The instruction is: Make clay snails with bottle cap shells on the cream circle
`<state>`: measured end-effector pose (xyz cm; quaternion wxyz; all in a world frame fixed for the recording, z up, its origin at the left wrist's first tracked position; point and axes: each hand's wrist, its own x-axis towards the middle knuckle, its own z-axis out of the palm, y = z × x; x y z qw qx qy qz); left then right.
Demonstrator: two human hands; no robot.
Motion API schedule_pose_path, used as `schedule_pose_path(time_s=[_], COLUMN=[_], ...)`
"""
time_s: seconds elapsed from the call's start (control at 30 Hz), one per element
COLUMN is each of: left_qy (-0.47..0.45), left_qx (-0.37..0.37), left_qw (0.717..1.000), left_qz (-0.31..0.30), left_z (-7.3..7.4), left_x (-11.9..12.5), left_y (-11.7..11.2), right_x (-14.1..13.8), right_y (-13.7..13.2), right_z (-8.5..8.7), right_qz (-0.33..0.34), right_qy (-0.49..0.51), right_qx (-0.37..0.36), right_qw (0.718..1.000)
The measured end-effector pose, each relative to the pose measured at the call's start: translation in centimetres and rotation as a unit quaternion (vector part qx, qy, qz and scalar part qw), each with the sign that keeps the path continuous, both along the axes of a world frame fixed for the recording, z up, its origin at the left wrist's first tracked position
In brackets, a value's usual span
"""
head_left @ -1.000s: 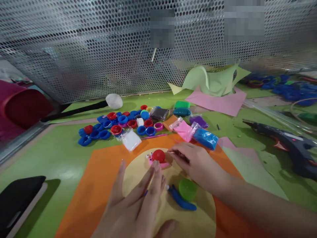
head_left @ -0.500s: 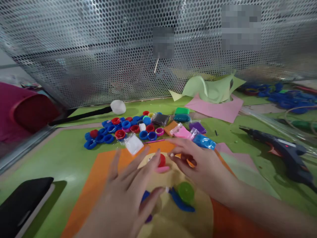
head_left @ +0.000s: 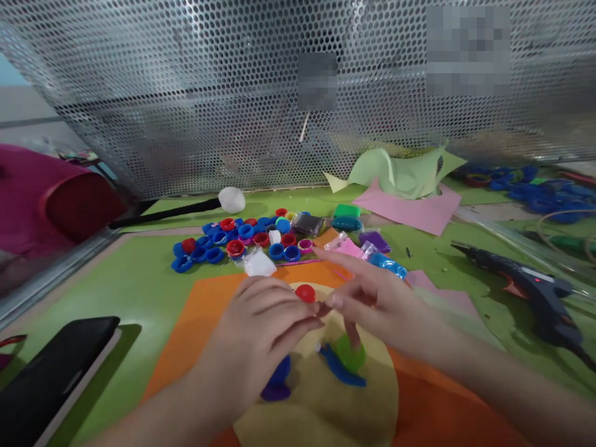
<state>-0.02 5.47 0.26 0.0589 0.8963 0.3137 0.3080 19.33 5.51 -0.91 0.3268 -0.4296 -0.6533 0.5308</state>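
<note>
My left hand (head_left: 261, 332) and my right hand (head_left: 372, 304) meet fingertip to fingertip above a tan paper disc (head_left: 326, 403) that lies on an orange sheet (head_left: 195, 323). Both pinch something tiny between them that I cannot make out. Just beyond the fingertips sits a red bottle cap (head_left: 305, 292) on the disc. Under the right hand lie a green cap (head_left: 350, 354) and a blue clay strip (head_left: 342, 369). A blue and purple clay figure (head_left: 277, 382) shows below my left hand.
A heap of blue and red caps (head_left: 233, 242) and several bags of coloured clay (head_left: 372, 257) lie beyond the orange sheet. A glue gun (head_left: 531, 288) rests at the right. A black case (head_left: 51, 379) sits at the lower left. Perforated metal (head_left: 233, 93) walls the back.
My left hand has gone from flat and spread to curled, and moved up to meet the right fingertips. The right hand has lifted off the red cap. The pink clay is now hidden.
</note>
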Motion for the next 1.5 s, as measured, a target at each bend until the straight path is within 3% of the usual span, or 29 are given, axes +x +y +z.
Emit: schedule_pose_path(time_s=[0.13, 0.27, 0.43, 0.6, 0.77, 0.83, 1.0, 1.5], left_qy=[0.05, 0.08, 0.097, 0.127, 0.204, 0.211, 0.199, 0.151], left_qx=[-0.071, -0.097, -0.117, -0.098, -0.026, -0.03, -0.057, 0.06], left_qw=[0.996, 0.992, 0.988, 0.987, 0.979, 0.977, 0.978, 0.987], left_qz=[0.015, 0.004, 0.01, 0.01, -0.013, -0.006, 0.021, -0.015], left_z=[-1.1, -2.0, -3.0, -3.3, -2.2, -1.9, -2.3, -3.0], left_x=[0.0, 0.4, 0.8, 0.9, 1.2, 1.1, 0.1, 0.2], left_y=[0.6, 0.5, -0.1, -0.4, -0.6, -0.9, -1.5, -2.5], right_x=[0.2, 0.1, 0.1, 0.2, 0.0, 0.0, 0.1, 0.2], right_y=[0.4, 0.4, 0.6, 0.6, 0.6, 0.6, 0.7, 0.7], right_z=[-2.0, -3.4, -3.8, -3.5, -3.0, -3.0, -3.3, -3.6], right_qz=[-0.095, -0.12, -0.126, -0.139, -0.141, -0.141, -0.127, -0.128], right_qy=[-0.109, -0.178, -0.205, -0.206, -0.197, -0.195, -0.183, -0.182], right_qx=[0.094, 0.121, 0.154, 0.15, 0.119, 0.115, 0.109, 0.119], right_qw=[0.985, 0.969, 0.958, 0.957, 0.963, 0.964, 0.969, 0.968])
